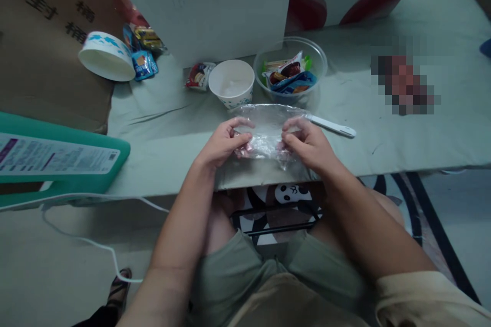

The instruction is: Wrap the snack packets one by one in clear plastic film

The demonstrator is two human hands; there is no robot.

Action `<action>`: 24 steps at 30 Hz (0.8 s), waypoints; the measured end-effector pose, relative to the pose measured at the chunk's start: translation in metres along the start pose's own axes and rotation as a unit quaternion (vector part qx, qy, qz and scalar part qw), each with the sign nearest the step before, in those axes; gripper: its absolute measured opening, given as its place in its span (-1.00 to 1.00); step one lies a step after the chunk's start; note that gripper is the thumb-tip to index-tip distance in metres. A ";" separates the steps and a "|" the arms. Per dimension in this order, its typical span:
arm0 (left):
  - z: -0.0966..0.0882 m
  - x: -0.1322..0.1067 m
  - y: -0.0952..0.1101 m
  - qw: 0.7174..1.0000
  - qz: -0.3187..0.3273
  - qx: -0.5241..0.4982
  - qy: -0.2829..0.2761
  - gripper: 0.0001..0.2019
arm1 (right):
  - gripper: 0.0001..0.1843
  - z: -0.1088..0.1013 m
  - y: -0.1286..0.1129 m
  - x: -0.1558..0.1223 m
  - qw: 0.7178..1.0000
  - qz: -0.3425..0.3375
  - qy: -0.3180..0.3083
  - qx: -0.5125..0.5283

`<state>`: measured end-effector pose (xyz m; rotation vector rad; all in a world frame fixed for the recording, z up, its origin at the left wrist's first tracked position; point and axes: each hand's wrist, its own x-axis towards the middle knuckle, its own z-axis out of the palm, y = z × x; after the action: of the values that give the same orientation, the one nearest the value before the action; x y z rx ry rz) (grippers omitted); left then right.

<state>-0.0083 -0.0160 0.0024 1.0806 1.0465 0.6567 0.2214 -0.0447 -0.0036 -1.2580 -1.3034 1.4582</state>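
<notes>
Head view: a seated person works at the near edge of a cloth-covered table (161, 133). At far left a green box (57, 158) juts in, cut off by the frame, with a tipped paper bowl (106, 56) and packets (143, 59) beyond it. The left hand (224, 143) and right hand (309, 145) each pinch one end of a clear bag (264, 125), thumb against curled fingers. The bag lies between them, its long axis running left to right, about as near to one hand as the other. Just beyond stand a white cup (231, 82) and a clear bowl (318, 59) of snacks; a white stick (332, 125) lies right. What the bag holds is hard to make out, and a patch at right is blurred.
</notes>
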 end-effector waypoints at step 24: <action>-0.013 -0.003 -0.003 0.956 0.110 0.130 0.240 -0.62 | -0.74 -0.007 0.002 0.001 0.988 -0.025 0.088 -0.127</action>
<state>-0.0221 -0.0149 -0.0008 1.3132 1.4723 1.0159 0.2283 -0.0425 -0.0054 -1.4719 -1.4212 1.1426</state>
